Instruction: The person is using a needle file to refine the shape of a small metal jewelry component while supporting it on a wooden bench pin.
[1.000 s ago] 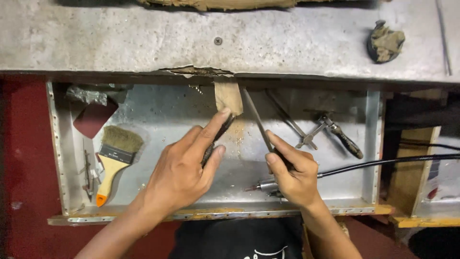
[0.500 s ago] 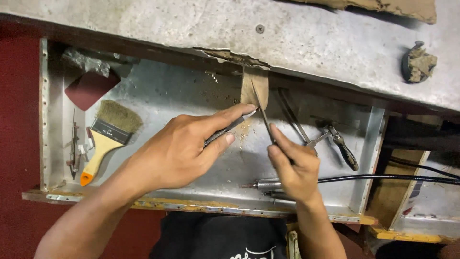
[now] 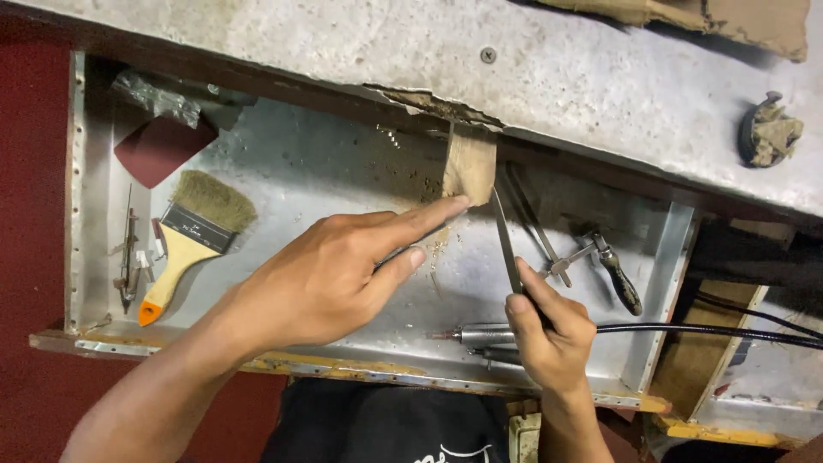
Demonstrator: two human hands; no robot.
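Left hand (image 3: pixel 330 274) extends its forefinger to the wooden peg (image 3: pixel 469 163) projecting from the bench edge, remaining fingers curled around a thin tool. Right hand (image 3: pixel 553 334) grips a slim file (image 3: pixel 506 240), tip at the peg, above the metal tray (image 3: pixel 343 171)

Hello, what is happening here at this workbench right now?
A person works at a small wooden peg that sticks out from the edge of the bench top, over a metal tray. The right hand holds a slim file with its tip at the peg. The left hand points its forefinger to the peg's lower edge. A paintbrush and a flexible-shaft handpiece lie in the tray.
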